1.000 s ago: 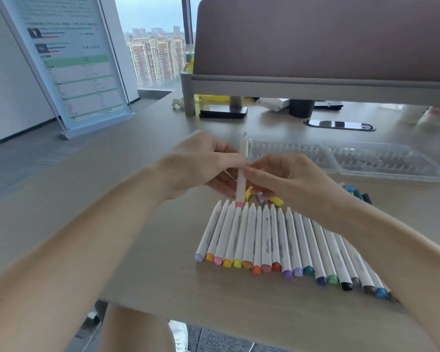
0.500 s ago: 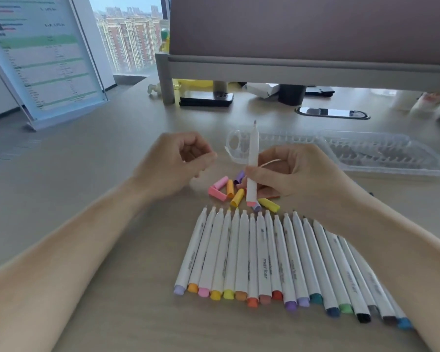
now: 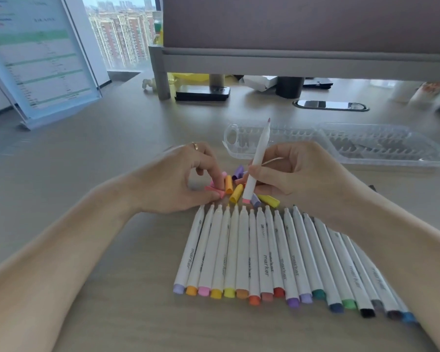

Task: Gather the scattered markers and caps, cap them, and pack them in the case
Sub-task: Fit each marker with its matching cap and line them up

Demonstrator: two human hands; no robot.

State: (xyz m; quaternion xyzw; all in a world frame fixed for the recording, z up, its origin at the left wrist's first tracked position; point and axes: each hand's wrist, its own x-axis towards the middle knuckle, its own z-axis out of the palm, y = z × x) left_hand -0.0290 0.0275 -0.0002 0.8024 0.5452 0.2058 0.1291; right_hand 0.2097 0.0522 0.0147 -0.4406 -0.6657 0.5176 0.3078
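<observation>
While the right hand (image 3: 297, 174) grips the marker (image 3: 259, 156) near-upright, tip up, the left hand (image 3: 173, 181) pinches the pink cap (image 3: 216, 191) on the surface (image 3: 107, 158), just left of the marker's lower end.

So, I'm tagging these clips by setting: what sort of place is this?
Most likely an office high up in a tower: a desk with a partition screen and a cable grommet, and a window looking out over apartment blocks.

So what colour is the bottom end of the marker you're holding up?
Pink; the head view shows it on the marker in the right hand.
</observation>
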